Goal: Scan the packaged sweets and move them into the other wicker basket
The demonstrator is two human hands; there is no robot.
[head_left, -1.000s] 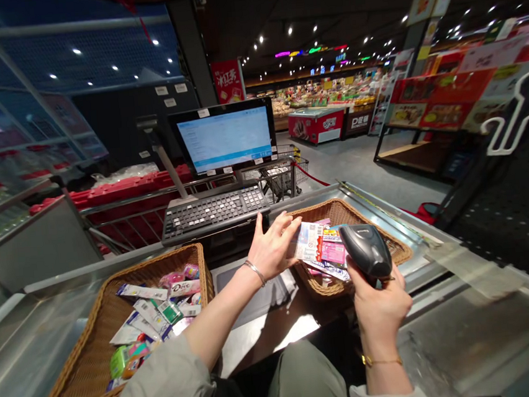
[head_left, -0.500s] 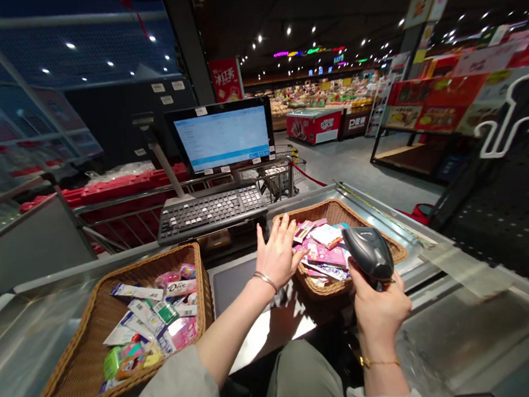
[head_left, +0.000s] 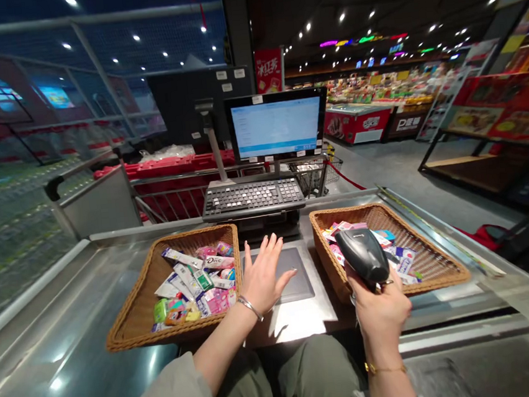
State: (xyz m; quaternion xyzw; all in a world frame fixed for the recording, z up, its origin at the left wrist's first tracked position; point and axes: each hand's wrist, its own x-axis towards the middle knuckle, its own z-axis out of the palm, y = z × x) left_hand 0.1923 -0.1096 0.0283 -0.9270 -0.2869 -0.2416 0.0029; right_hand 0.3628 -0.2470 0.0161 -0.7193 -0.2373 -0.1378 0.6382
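Observation:
My left hand (head_left: 263, 280) is open, palm down and fingers spread, above the grey flat plate (head_left: 296, 270) between two wicker baskets. Its fingers hold nothing. Wrapped round a black handheld barcode scanner (head_left: 363, 254) is my right hand (head_left: 382, 312), over the near left part of the right wicker basket (head_left: 439, 263). The scanner hides some of the small colourful packets (head_left: 404, 260) in that basket. Close by my left hand, the left wicker basket (head_left: 137, 304) holds several packets, among them a Dove packet (head_left: 219, 261) and a green-labelled one (head_left: 203, 280).
A keyboard (head_left: 252, 196) and a lit monitor (head_left: 279, 125) stand behind the baskets. The metal counter (head_left: 67, 342) runs left and right. Shopping carts (head_left: 171, 198) are beyond it, and shelves with red boxes (head_left: 494, 108) are at the right.
My left hand has moved left relative to the baskets, from the right basket's edge to over the grey plate. My view has turned left. The scanner remains in my right hand.

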